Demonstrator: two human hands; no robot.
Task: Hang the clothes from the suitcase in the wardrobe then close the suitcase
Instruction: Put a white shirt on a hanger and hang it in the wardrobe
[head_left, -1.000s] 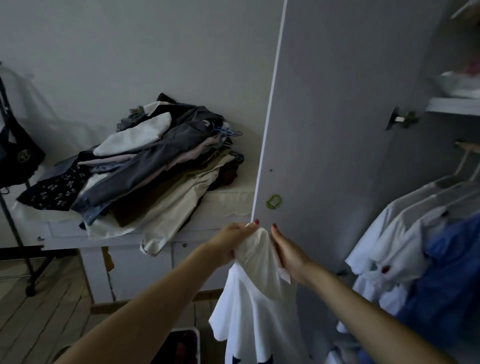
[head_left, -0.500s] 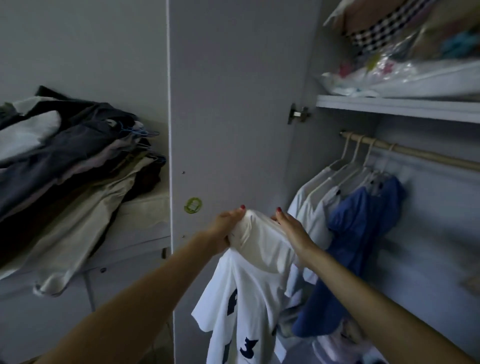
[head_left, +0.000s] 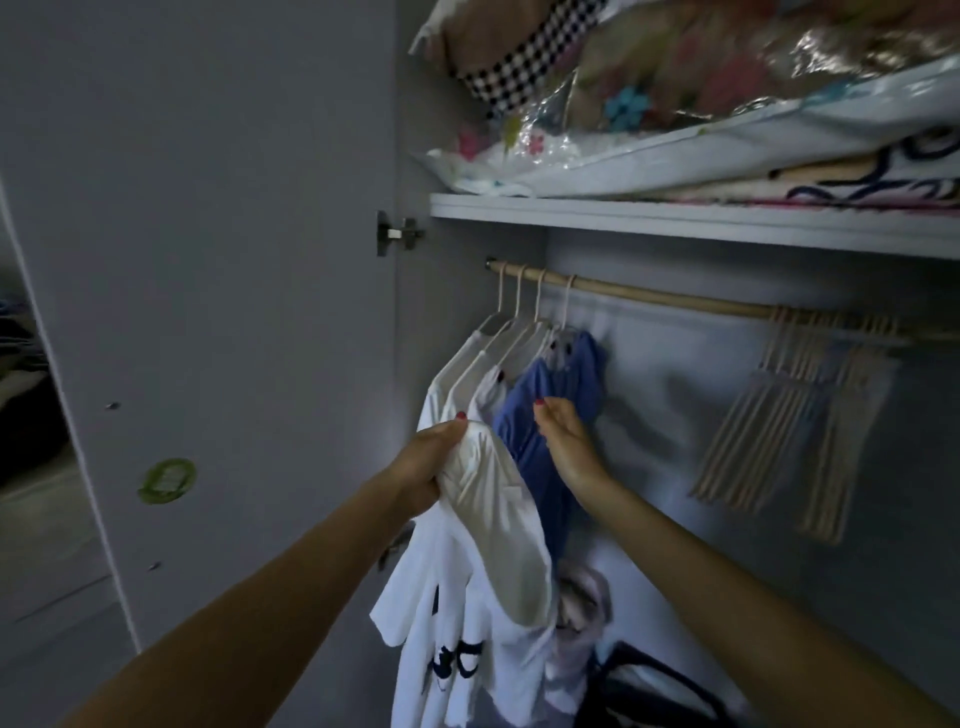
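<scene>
While left hand (head_left: 423, 467) grips white shirt (head_left: 483, 561) — right hand (head_left: 566, 441) beside

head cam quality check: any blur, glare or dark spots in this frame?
Head view: dim overall, wardrobe interior underexposed; empty hangers smeared by motion blur; glare on the plastic bag on the shelf; wide-angle bend in the rail and door edge; left hand on the white shirt is fairly sharp.

No words or numbers read clearly. The white T-shirt (head_left: 467, 613) bears a dark print near its lower hem (shapes only, not legible), and a round green sticker (head_left: 166, 480) on the wardrobe door (head_left: 208, 260) is too blurred to read.
</scene>
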